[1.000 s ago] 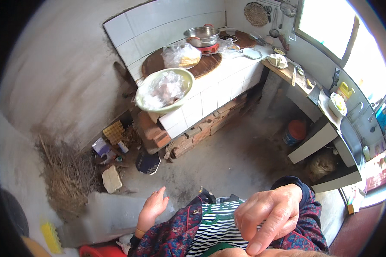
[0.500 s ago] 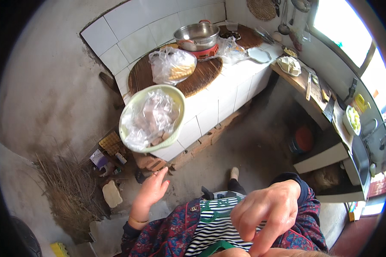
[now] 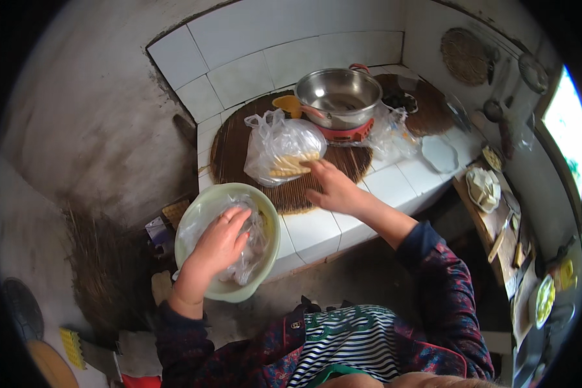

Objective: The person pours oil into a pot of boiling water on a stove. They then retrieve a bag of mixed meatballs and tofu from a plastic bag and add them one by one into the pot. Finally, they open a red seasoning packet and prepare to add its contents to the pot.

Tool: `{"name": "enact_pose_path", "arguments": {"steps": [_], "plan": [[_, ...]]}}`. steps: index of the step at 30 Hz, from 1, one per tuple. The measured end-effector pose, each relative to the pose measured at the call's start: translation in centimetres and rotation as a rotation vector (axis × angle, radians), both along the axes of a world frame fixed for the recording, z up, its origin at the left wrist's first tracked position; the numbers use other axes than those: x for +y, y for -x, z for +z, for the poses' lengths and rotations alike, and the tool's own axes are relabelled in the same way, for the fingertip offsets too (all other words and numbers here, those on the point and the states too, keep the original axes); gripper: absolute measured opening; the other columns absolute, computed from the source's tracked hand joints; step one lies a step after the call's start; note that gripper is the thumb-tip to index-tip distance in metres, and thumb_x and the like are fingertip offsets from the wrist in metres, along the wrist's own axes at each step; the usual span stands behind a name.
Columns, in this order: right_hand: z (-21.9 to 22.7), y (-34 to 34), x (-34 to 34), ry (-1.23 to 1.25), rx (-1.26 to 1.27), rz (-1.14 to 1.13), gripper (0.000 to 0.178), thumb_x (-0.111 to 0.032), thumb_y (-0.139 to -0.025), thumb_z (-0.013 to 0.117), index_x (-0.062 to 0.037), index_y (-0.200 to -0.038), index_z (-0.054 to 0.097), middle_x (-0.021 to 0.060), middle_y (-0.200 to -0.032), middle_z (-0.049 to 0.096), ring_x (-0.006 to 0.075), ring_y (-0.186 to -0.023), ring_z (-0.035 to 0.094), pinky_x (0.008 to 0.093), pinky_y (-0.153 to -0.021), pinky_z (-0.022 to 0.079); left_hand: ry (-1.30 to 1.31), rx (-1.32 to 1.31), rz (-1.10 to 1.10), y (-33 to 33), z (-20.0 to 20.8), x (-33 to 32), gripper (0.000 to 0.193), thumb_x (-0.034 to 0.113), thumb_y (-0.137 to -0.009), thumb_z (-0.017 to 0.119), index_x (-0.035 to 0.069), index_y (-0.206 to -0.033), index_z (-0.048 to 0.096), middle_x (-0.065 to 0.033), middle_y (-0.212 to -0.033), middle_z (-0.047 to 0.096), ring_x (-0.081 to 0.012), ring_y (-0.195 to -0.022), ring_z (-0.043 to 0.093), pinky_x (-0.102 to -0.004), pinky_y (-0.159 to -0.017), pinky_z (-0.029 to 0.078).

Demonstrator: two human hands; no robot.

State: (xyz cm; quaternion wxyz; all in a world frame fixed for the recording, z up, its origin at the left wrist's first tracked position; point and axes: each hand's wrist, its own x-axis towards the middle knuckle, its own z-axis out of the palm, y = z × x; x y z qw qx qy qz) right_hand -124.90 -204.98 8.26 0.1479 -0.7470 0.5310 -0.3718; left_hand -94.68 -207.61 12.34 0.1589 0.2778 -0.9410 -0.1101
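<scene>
The left hand (image 3: pixel 221 243) bends its fingers loosely over a clear plastic bag (image 3: pixel 252 253) in the pale green basin (image 3: pixel 273 229); whether it grips this cannot be told. The right hand (image 3: pixel 336 189), thumb and fingers parted and holding nothing, is at the lower right edge of a translucent bag of yellow food (image 3: pixel 283 145), which lies on the round brown mat (image 3: pixel 229 152)

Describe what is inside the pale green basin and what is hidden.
A clear plastic bag lies in the pale green basin, with something pinkish showing through. The left hand covers part of the bag; what lies beneath is hidden.
</scene>
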Motion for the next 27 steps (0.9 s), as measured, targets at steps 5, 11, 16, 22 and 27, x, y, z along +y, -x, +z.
{"name": "enact_pose_path", "arguments": {"steps": [5,11,16,22,27], "plan": [[-3.8,1.2,-13.5,0.107,0.079,-0.272,0.077,-0.026,-0.077,0.063,0.0043,-0.139,0.029,0.0276,-0.137,0.04,0.0408,-0.129,0.038,0.047,-0.107,0.033,0.131,-0.078,0.067,6.6,-2.4,-11.4,0.044,0.006,-0.084,0.056,0.0,-0.127,0.05,-0.0219,-0.137,0.042,-0.0392,-0.12,0.047,-0.0442,-0.101,0.04],[-6.7,2.1,-20.5,0.048,0.137,-0.248,0.075,-0.015,-0.075,0.065,0.0,-0.14,0.03,0.0251,-0.124,0.052,0.0395,-0.121,0.046,0.0487,-0.107,0.031,0.342,-0.131,0.155,13.4,-7.1,-24.4,0.055,-0.004,-0.08,0.047,0.003,-0.135,0.044,-0.0192,-0.146,0.035,-0.0342,-0.131,0.04,-0.0461,-0.11,0.03],[-7.4,5.6,-17.4,-0.058,0.194,-0.114,0.043,-0.005,-0.075,0.059,-0.0032,-0.118,0.055,0.0203,-0.101,0.064,0.0383,-0.101,0.058,0.0464,-0.098,0.04,0.262,-0.246,-0.055,12.8,-9.2,-28.5,0.049,-0.004,-0.079,0.049,0.006,-0.127,0.049,-0.0168,-0.114,0.059,-0.0338,-0.116,0.051,-0.0451,-0.106,0.034],[-5.4,8.7,-11.1,-0.292,-0.157,-0.092,0.02,0.0,-0.078,0.057,-0.0002,-0.097,0.062,0.02,-0.089,0.062,0.0378,-0.083,0.062,0.0412,-0.073,0.05,0.187,-0.128,-0.157,8.7,-8.0,-26.6,0.025,-0.005,-0.071,0.055,0.004,-0.094,0.061,-0.0116,-0.082,0.056,-0.0343,-0.084,0.056,-0.0423,-0.09,0.044],[-2.4,7.8,-10.1,-0.081,-0.067,-0.049,0.027,0.003,-0.076,0.058,-0.0008,-0.102,0.06,0.0161,-0.091,0.059,0.0344,-0.086,0.06,0.0404,-0.074,0.049,0.118,-0.12,-0.156,7.0,-7.0,-24.7,0.011,-0.005,-0.066,0.058,0.004,-0.071,0.061,-0.0106,-0.076,0.052,-0.0312,-0.08,0.055,-0.04,-0.083,0.046]]}}
